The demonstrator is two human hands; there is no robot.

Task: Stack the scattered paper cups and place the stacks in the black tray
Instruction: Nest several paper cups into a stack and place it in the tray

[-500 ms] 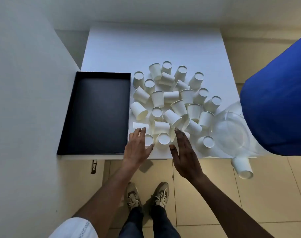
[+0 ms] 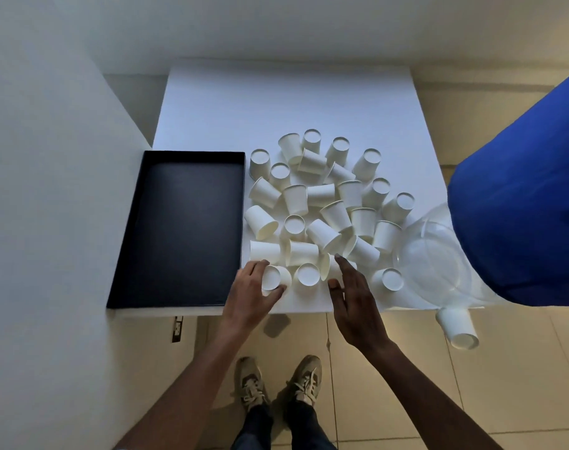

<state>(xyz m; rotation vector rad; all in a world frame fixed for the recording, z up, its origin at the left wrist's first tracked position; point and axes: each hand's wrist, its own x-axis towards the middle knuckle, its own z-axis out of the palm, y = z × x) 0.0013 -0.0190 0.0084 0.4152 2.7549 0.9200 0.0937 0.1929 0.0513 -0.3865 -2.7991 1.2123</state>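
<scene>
Several white paper cups (image 2: 322, 203) lie scattered on the white table (image 2: 276, 102), some upright, some upside down, some on their sides. The black tray (image 2: 182, 228) sits left of them with nothing in it. My left hand (image 2: 253, 293) wraps around one cup (image 2: 275, 278) at the table's front edge. My right hand (image 2: 354, 297) reaches beside a cup lying on its side (image 2: 329, 267), fingers spread and touching it without a closed grip. An upside-down cup (image 2: 307, 274) stands between my hands.
A clear plastic bag (image 2: 435, 258) lies at the table's right edge under a large blue shape (image 2: 520, 206). One cup (image 2: 458, 328) hangs past the front right corner. A wall stands on the left. My shoes are on the tiled floor.
My left hand has closed around the front cup and tipped it toward me. My right hand has moved slightly forward against the lying cup.
</scene>
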